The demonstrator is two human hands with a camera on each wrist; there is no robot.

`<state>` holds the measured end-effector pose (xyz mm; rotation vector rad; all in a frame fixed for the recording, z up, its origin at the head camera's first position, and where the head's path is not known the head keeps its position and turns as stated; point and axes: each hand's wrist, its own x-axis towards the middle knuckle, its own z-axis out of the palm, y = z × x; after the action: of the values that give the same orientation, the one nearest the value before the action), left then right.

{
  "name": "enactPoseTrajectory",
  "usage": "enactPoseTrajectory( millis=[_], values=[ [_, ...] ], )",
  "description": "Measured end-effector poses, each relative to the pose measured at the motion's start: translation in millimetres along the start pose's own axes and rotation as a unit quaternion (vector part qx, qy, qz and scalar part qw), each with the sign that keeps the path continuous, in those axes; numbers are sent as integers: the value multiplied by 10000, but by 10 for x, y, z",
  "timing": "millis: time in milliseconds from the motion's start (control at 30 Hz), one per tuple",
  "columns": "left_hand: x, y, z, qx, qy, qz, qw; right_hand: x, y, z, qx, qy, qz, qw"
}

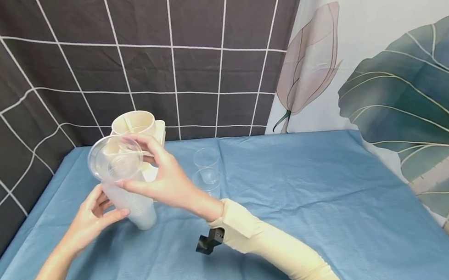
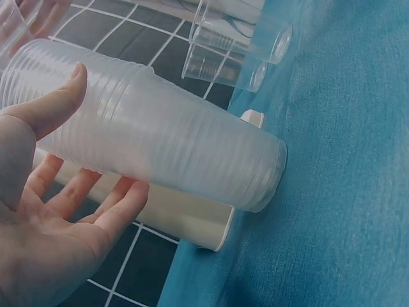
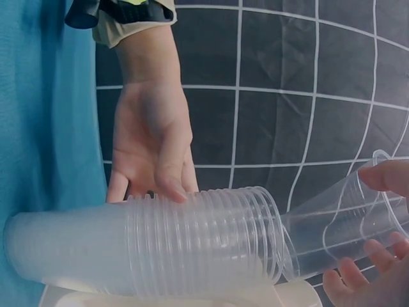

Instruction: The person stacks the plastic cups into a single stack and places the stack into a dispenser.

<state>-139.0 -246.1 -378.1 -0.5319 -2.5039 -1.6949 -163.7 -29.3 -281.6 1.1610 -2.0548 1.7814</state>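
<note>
A tall stack of nested clear plastic cups (image 1: 140,212) stands on the blue cloth, tilted a little. My left hand (image 1: 88,222) holds its side, the thumb (image 2: 61,105) on one side and the fingers on the other. Above the stack, my right hand (image 1: 166,176) grips a single clear plastic cup (image 3: 339,220) near its rim. That cup's base is at the stack's mouth; whether it is still inside, I cannot tell. Two more clear cups, a farther one (image 1: 206,157) and a nearer one (image 1: 207,179), are on the cloth right of my right hand.
Behind the stack stands a cream round container (image 1: 139,122) with a cream block-like part (image 1: 160,131) beside it. Blue cloth (image 1: 298,205) covers the table. A dark curtain with white grid lines (image 1: 204,68) hangs along the back and left, a leaf-patterned one (image 1: 422,89) at right.
</note>
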Motion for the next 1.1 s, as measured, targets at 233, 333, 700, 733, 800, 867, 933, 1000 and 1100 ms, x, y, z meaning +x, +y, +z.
enactPoseTrajectory(
  millis=[233, 333, 700, 733, 800, 867, 933, 1000, 1100],
  values=[
    [-6, 3, -1, 132, 31, -90, 9999, 3, 10, 35, 96, -20, 107, 9999],
    [-4, 1, -1, 138, 35, -120, 9998, -1, 17, 42, 124, -43, 208, 9997],
    [-4, 5, 6, 108, 64, -179, 9998, -14, 68, 51, -73, -147, 670, 9976],
    [-4, 6, 7, 104, 67, -191, 9997, -13, 76, 53, -94, -148, 671, 9976],
    [-5, 6, 8, 80, 60, -198, 9998, -10, 90, 58, -129, -159, 663, 9976],
    [-6, 7, 9, 71, 56, -213, 9997, -10, 106, 65, -158, -163, 652, 9976],
    [-6, 6, 9, 61, 50, -227, 9997, -11, 122, 77, -141, -138, 662, 9976],
    [-4, 4, 8, 57, 48, -236, 9997, -13, 138, 88, -94, -112, 690, 9975],
    [-2, 2, 8, 63, 45, -242, 9997, -16, 158, 101, -39, -87, 751, 9971]
  ],
)
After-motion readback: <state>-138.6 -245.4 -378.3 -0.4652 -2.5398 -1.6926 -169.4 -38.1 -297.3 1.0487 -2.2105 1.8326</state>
